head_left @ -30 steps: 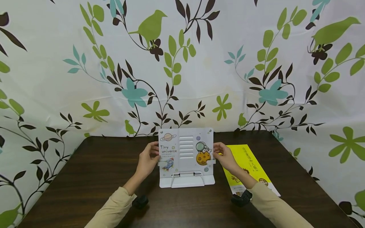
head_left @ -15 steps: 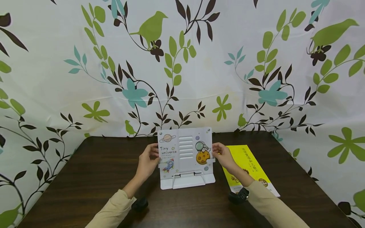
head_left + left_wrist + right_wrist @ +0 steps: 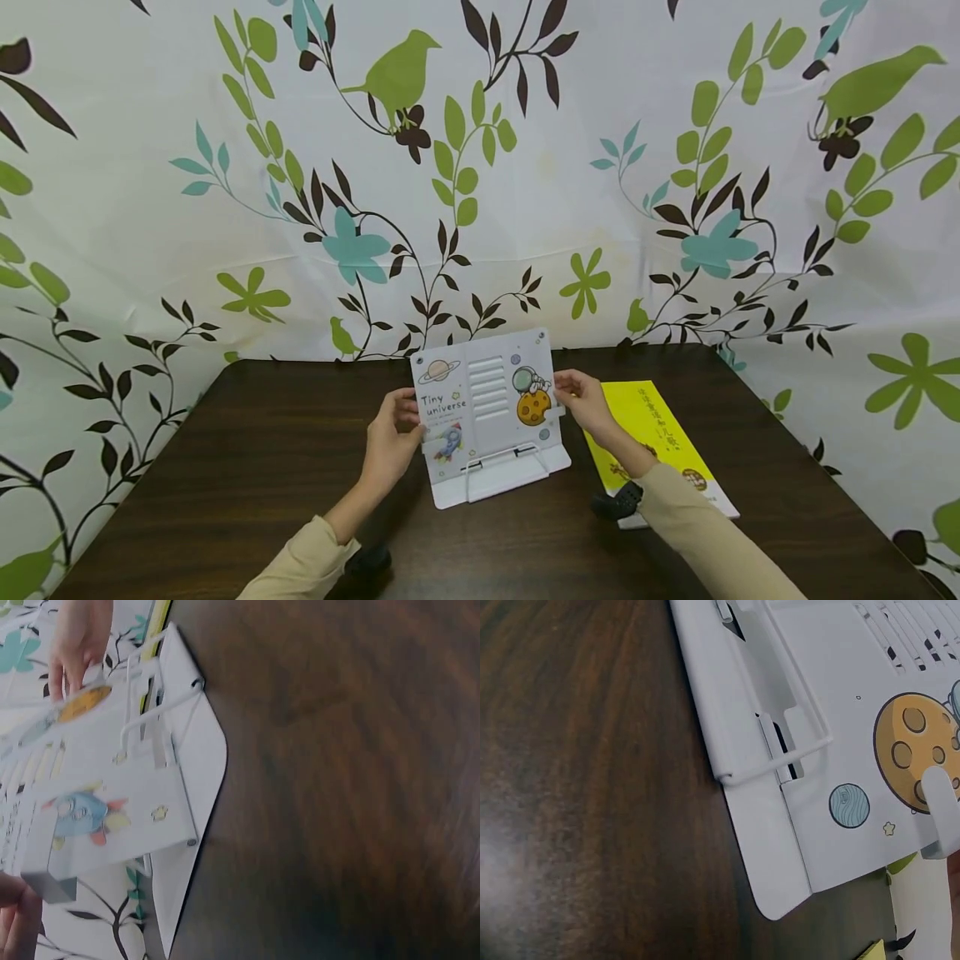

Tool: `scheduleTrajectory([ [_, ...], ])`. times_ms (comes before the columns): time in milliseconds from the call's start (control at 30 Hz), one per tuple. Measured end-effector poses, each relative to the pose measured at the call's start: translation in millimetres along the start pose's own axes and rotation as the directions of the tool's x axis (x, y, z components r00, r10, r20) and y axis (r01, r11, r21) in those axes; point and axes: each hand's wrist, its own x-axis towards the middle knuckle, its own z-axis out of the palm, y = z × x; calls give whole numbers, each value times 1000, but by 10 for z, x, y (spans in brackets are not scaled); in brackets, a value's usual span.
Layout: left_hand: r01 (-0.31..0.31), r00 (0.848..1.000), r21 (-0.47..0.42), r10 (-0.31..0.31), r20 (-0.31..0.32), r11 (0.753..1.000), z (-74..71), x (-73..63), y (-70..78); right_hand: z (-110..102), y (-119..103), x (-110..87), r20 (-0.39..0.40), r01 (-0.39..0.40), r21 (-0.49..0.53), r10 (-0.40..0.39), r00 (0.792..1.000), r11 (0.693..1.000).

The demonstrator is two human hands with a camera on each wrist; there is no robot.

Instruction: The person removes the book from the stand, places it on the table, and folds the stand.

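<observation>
A white book stand [image 3: 491, 433] printed with a rocket, an astronaut and "Tiny universe" stands on the dark table, its panel raised and turned at an angle. My left hand [image 3: 392, 442] holds its left edge beside the small side clip; those fingers [image 3: 24, 919] also show at the corner of the left wrist view. At the opposite edge, my right hand [image 3: 588, 407] grips the panel near the astronaut picture. The wire page holder [image 3: 784, 761] lies along the stand's lower ledge [image 3: 761, 859]. Most of the right hand is out of the right wrist view.
A yellow book [image 3: 637, 417] lies on the table [image 3: 225, 475] to the right, partly under the right forearm. A patterned cloth [image 3: 525, 192] hangs behind the table's far edge. Dark wrist devices [image 3: 618, 502] sit at both wrists.
The book stand has turned counterclockwise: its left lower corner came nearer and its right side went farther back. Both hands stay on its edges, and the right wrist has shifted slightly left.
</observation>
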Motion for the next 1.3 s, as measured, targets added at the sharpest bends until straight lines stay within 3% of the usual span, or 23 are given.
scheduleTrajectory([
  [333, 12, 999, 10, -12, -41, 1000, 60, -111, 43, 27, 73, 127, -22, 40, 1, -40, 999, 999],
  [733, 24, 999, -21, -25, -43, 1000, 111, -214, 118, 59, 61, 249, -3, -105, 26, 105, 994, 994],
  [1033, -3, 1000, -17, 4, 9, 1000, 79, -193, 93, 23, -4, 208, 30, -83, 13, 83, 996, 996],
  [1167, -19, 999, 1, 19, 37, 1000, -19, -114, 254, -9, -105, 121, 10, -71, -3, 71, 997, 997],
  [1300, -81, 996, -5, 81, 32, 997, -124, 8, 451, -11, -193, -52, -47, -87, 1, 87, 995, 996],
])
